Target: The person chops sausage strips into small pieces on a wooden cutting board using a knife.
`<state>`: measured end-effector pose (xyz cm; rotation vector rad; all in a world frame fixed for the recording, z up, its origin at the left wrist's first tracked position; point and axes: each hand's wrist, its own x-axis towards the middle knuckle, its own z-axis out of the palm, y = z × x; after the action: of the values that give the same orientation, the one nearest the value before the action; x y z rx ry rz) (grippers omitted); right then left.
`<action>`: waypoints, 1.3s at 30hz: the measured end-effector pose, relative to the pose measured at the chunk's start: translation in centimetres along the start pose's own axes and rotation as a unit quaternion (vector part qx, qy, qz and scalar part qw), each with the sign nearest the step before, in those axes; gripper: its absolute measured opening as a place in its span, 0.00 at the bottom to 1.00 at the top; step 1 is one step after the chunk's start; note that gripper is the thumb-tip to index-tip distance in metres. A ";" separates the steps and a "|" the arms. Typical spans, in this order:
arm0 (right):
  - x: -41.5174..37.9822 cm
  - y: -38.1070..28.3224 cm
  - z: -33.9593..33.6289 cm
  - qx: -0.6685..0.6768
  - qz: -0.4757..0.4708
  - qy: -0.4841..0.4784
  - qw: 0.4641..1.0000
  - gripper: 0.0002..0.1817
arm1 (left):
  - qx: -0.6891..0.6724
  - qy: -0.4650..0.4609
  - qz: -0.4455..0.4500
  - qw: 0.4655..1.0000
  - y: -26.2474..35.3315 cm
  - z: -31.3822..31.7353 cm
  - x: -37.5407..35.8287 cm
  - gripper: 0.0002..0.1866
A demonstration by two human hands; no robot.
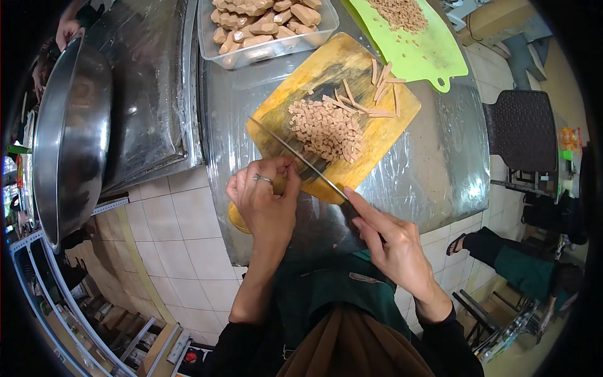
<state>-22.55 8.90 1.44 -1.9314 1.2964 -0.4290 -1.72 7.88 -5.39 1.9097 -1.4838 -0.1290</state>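
Note:
A yellow wooden cutting board [386, 141] lies tilted on the metal table, bearing a heap of small light-brown cubes [326, 129] and several thin strips [380, 113] at its upper right. My right hand [392, 242] grips a knife [295, 154], its index finger along the top and its long blade slanting across the board's lower left, beside the cubes. On the near left of the blade is my left hand [267, 191], a ring on one finger, thumb and fingertips pinched together at the board's near edge. Whatever those fingertips hold is too small to name.
Behind the board stands a clear plastic box [270, 55] of brown chunks. A green mat [433, 56] with chopped bits lies at the upper right of the metal table [452, 163]. A large metal bowl [72, 138] stands left. Other people are at the far right and upper left.

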 end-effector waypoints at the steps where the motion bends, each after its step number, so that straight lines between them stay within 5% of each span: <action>1: -0.4 0.0 0.0 -0.008 0.000 -0.001 1.000 0.32 | 0.000 -0.003 -0.001 1.000 0.0 0.0 0.0 0.08; 12: 1.3 0.5 1.3 -0.068 -0.032 0.048 0.996 0.33 | 0.006 -0.004 0.009 1.000 0.4 -0.6 -0.3 0.08; 33: 0.3 -0.3 0.5 -0.069 -0.005 -0.012 0.998 0.32 | -0.102 -0.026 -0.042 0.994 0.6 -1.2 -0.2 0.08; 39: 0.2 0.6 0.4 0.014 -0.026 0.011 1.000 0.32 | -0.106 -0.016 -0.016 0.994 0.2 -1.2 -0.2 0.08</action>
<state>-22.61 8.76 0.68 -1.9456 1.2509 -0.4939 -1.41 8.60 -4.43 1.7685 -1.3998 -0.3200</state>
